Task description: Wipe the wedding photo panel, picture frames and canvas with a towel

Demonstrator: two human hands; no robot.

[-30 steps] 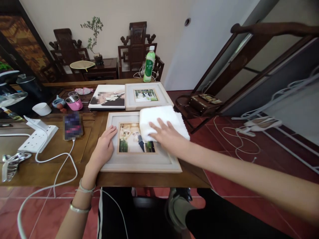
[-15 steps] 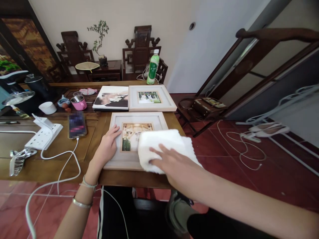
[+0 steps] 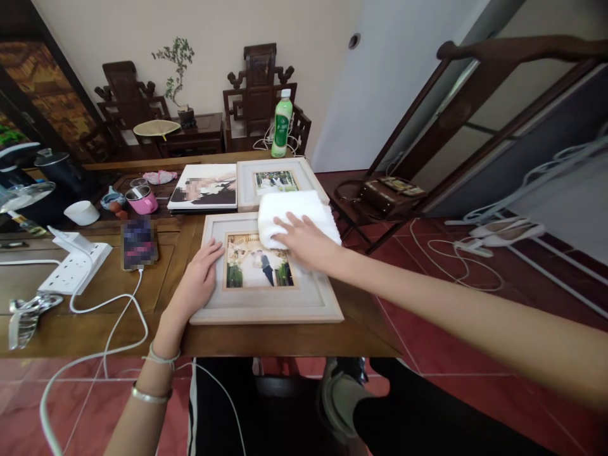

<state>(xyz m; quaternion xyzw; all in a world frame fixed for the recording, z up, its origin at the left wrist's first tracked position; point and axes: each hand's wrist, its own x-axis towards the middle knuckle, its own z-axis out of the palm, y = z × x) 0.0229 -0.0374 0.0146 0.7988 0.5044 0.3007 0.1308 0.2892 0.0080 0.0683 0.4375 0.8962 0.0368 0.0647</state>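
Observation:
A pale wood picture frame (image 3: 266, 305) lies flat at the table's near edge, with a wedding photo in its mat. My left hand (image 3: 202, 277) rests flat on the frame's left side, fingers stretched out. A folded white towel (image 3: 304, 206) covers the frame's upper right part, and my right hand (image 3: 306, 242) grips and presses it from above. Under the towel, the frame's far right corner is hidden. Just behind lies a second framed photo (image 3: 246, 183), partly covered by the towel. Beside that is a flat panel with a photo (image 3: 209, 187).
On the wooden table (image 3: 161, 329) stand a green bottle (image 3: 282, 123), a pink mug (image 3: 141, 199) and a white cup (image 3: 82, 213). A phone (image 3: 139, 244), power strip (image 3: 78, 266), white cable and silver hair clip (image 3: 28, 320) lie left. A wooden chair (image 3: 427, 133) stands right.
My right hand has moved the towel away from me, from the frame's lower right to its upper right, uncovering more of the photo. My left hand stays on the frame's left side.

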